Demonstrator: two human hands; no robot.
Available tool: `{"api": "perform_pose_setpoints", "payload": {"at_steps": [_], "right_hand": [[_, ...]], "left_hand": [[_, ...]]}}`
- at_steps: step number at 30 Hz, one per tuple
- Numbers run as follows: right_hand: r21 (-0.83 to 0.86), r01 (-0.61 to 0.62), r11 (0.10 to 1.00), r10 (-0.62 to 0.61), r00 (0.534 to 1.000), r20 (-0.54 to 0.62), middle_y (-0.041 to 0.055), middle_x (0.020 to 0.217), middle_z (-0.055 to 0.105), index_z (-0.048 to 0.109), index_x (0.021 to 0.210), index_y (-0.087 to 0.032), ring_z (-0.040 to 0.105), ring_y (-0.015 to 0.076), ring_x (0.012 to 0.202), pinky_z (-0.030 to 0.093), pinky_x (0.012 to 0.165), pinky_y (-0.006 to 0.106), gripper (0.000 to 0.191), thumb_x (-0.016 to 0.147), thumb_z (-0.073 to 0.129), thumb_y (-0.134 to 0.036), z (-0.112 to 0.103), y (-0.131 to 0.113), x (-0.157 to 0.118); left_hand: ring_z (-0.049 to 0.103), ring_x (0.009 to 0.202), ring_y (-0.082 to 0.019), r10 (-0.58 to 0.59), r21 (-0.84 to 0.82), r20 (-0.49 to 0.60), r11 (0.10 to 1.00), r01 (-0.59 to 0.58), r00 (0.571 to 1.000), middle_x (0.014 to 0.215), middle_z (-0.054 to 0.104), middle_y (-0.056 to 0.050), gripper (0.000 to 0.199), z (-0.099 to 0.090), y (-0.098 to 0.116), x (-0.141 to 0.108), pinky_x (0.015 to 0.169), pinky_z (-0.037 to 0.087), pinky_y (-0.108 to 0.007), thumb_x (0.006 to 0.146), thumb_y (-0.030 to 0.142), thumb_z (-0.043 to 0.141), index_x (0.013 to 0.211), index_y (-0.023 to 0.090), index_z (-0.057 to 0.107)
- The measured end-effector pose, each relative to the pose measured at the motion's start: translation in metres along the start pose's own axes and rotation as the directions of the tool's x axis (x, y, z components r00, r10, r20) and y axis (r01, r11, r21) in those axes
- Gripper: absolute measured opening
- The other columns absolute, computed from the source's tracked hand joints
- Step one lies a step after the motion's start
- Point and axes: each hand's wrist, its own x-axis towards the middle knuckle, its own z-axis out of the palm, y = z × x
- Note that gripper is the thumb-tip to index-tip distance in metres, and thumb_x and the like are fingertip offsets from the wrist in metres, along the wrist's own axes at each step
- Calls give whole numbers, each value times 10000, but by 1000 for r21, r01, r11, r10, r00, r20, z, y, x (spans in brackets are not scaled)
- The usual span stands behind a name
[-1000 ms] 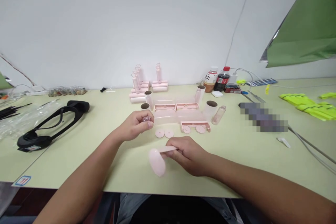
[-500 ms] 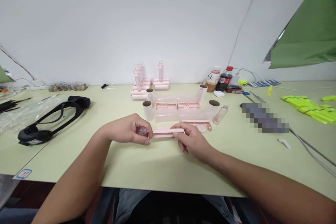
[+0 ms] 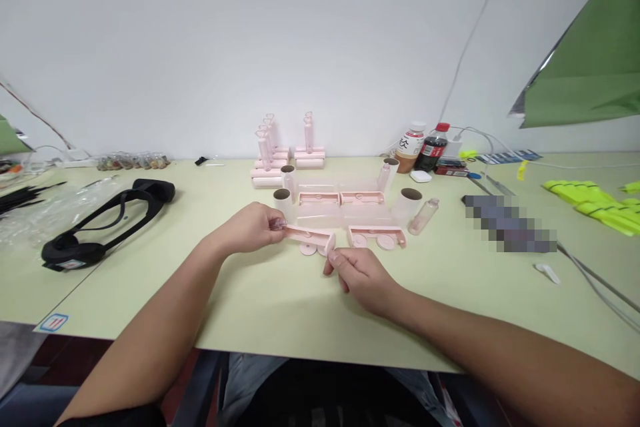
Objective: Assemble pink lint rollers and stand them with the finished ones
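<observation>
A long pink housing (image 3: 310, 234), shaped like a shallow trough, is held just above the bench (image 3: 280, 307), slanting slightly down to the right, between the person's two hands; its left end meets the fingers of the left hand (image 3: 253, 229), which are curled around a small clear piece (image 3: 278, 222), mostly hidden in the grip; the thumb and fingers of the right hand (image 3: 364, 278) pinch the housing's rounded right end.

Just below the housing lies a pink disc (image 3: 309, 249), with another partly covered beside it; to the right sits a second pink housing (image 3: 377, 234), with two pale discs, one of them (image 3: 386, 241) near its right end; beyond these lie clear sleeves (image 3: 320, 217) and two more trough-shaped pieces (image 3: 319, 198) side by side; white rolls (image 3: 283, 204) with brown cores stand upright at both ends of this group, and a translucent pink handle (image 3: 424, 216) leans at its right.

Farther back, near the wall (image 3: 200, 47), pink rollers (image 3: 267, 163) lie with their handles pointing up; to the right stand a white-capped bottle (image 3: 411, 147) and a red-capped bottle (image 3: 433, 148); a black headset (image 3: 107, 227) rests at the left, a white earbud (image 3: 547, 272) at the right, and yellow-green pieces (image 3: 590, 200) lie farther right.
</observation>
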Motion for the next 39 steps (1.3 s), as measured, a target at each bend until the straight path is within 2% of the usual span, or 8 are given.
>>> {"api": "perform_pose_setpoints", "payload": {"at_steps": [6, 10, 19, 24, 27, 31, 36, 39], "right_hand": [[204, -163, 965, 170, 985, -17, -18, 483, 490, 501, 570, -188, 392, 98, 406, 312, 432, 239, 453, 915, 397, -463, -7, -5, 4], [179, -2, 984, 28, 990, -141, -30, 439, 411, 405, 501, -208, 357, 103, 429, 303, 453, 247, 472, 904, 409, -455, -11, -8, 2], [94, 78, 993, -73, 996, -52, -26, 482, 438, 432, 532, -205, 400, 117, 490, 331, 508, 251, 433, 907, 427, -422, -8, -5, 3], [85, 87, 993, -87, 996, -8, -27, 578, 490, 482, 636, -190, 429, 108, 533, 341, 526, 234, 337, 890, 499, -411, -5, 0, 5], [75, 99, 992, -107, 989, 103, -16, 764, 562, 551, 935, -191, 455, 100, 564, 356, 533, 226, 290, 812, 637, -439, 0, -1, 2], [20, 204, 979, -204, 964, 169, -47, 657, 482, 538, 865, -201, 429, 104, 570, 335, 542, 224, 263, 825, 641, -439, 4, -3, -3], [59, 209, 976, -215, 971, 105, -50, 617, 452, 507, 742, -195, 403, 103, 571, 319, 543, 227, 300, 846, 603, -460, 1, -2, -1], [218, 80, 973, -144, 945, 294, -52, 588, 449, 489, 684, -189, 408, 95, 532, 324, 505, 218, 399, 801, 622, -547, -2, -5, -1]], "left_hand": [[285, 482, -102, -69, 83, -93, 994, 76, 993, 530, 369, 33, 248, 13, 7, 4, 476, 199, -262, 738, 300, 540, 567, 194, 396], [370, 482, -126, -80, 155, -137, 983, 101, 987, 528, 471, 8, 227, 26, 15, 8, 496, 232, -270, 747, 280, 527, 559, 199, 428], [485, 554, -171, -32, 301, -95, 952, 59, 995, 643, 606, -36, 212, 45, 11, 17, 519, 248, -275, 807, 365, 533, 676, 202, 569], [499, 578, -144, 82, -181, -214, 976, -122, 973, 627, 556, -4, 356, 41, 18, 9, 550, 345, -258, 857, 516, 530, 722, 186, 542], [564, 697, -166, 203, -552, -372, 736, -392, 906, 765, 593, -48, 493, 50, 32, 3, 650, 447, -294, 871, 646, 434, 818, 172, 557], [511, 675, -144, 270, -569, -508, 608, -554, 818, 779, 530, -36, 556, 63, 43, 0, 644, 445, -290, 834, 704, 444, 859, 166, 583], [492, 588, -118, 248, -576, -325, 713, -399, 913, 656, 549, -9, 479, 59, 35, 0, 555, 404, -251, 779, 634, 598, 790, 155, 603], [467, 484, -94, 247, -651, -267, 667, -363, 931, 560, 538, 9, 465, 60, 32, -2, 471, 369, -229, 756, 609, 638, 764, 145, 610]]}}
